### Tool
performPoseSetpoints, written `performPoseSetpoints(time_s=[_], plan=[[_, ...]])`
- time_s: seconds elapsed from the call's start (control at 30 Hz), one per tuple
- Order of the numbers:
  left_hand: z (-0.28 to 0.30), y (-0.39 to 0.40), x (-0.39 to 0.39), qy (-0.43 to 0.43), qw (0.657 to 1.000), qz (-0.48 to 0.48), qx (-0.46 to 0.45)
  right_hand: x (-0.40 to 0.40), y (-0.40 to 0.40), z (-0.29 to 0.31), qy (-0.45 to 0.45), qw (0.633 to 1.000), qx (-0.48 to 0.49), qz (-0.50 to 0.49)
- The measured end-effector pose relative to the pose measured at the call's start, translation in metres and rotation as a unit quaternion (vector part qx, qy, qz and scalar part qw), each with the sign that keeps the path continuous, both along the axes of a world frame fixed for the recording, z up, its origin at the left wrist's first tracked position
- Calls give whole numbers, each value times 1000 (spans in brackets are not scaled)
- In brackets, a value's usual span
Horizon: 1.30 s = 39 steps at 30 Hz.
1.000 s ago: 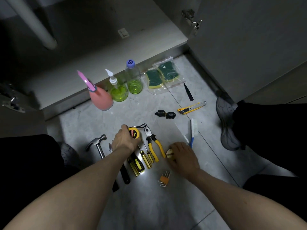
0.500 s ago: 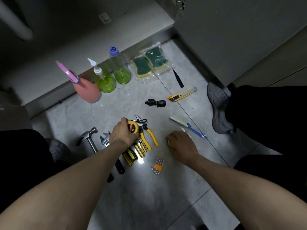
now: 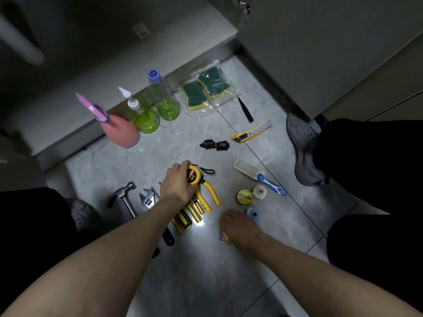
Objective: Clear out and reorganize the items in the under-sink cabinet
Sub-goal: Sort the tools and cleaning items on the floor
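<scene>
**Tools on floor, tape measure gripped**

My left hand [image 3: 177, 185] grips the tape measure [image 3: 194, 176] over the pliers [image 3: 209, 194], strap pointing right. My right hand [image 3: 238, 227] has withdrawn to the hex keys [image 3: 224, 237], fingers unclear, uncovering three rolls [image 3: 244, 196].

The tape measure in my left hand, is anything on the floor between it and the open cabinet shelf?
Partly. The left hand grips the tape measure. The pink spray bottle and two green bottles line the cabinet shelf edge on that side. Only bare floor shows between the tape measure and those bottles.
</scene>
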<state>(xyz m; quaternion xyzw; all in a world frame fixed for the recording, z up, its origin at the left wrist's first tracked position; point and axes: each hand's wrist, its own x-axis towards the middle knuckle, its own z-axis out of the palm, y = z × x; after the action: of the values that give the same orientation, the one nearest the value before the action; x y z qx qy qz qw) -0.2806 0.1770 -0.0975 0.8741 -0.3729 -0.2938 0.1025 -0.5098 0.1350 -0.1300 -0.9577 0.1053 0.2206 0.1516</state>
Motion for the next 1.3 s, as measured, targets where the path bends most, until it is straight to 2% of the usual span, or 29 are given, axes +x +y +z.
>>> performPoseSetpoints(time_s=[0.07,0.2,0.3,0.43,0.6,0.67,0.8,0.87,1.03,1.17,1.3], plan=[[1,-13,0,-2,1000,-14,-12,-1,-12,1,41,999,10,-15],[-2,-51,-2,-14,996,-84,-22,-15,-28,3,59,995,38,-76],[-10,-74,0,-28,990,-135,32,-21,-34,8,6,973,104,-204],[-24,-80,5,-46,984,-164,56,-10,-40,10,-113,915,122,-368],[-34,-77,12,-52,984,-168,35,32,-57,-4,-165,874,150,-431],[-33,-73,15,-48,984,-171,32,48,-63,-9,-170,880,141,-420],[-24,-58,25,-45,985,-164,4,67,-71,-18,-116,921,88,-363],[-18,-53,27,-47,987,-152,-6,70,-72,-16,-113,928,45,-351],[-5,-50,13,-35,989,-137,-35,30,-68,18,-140,869,61,-471],[0,-54,-16,-8,983,-172,-57,-33,-44,32,-57,846,52,-528],[-3,-58,-50,36,966,-245,-68,-46,-27,27,13,833,103,-543]])
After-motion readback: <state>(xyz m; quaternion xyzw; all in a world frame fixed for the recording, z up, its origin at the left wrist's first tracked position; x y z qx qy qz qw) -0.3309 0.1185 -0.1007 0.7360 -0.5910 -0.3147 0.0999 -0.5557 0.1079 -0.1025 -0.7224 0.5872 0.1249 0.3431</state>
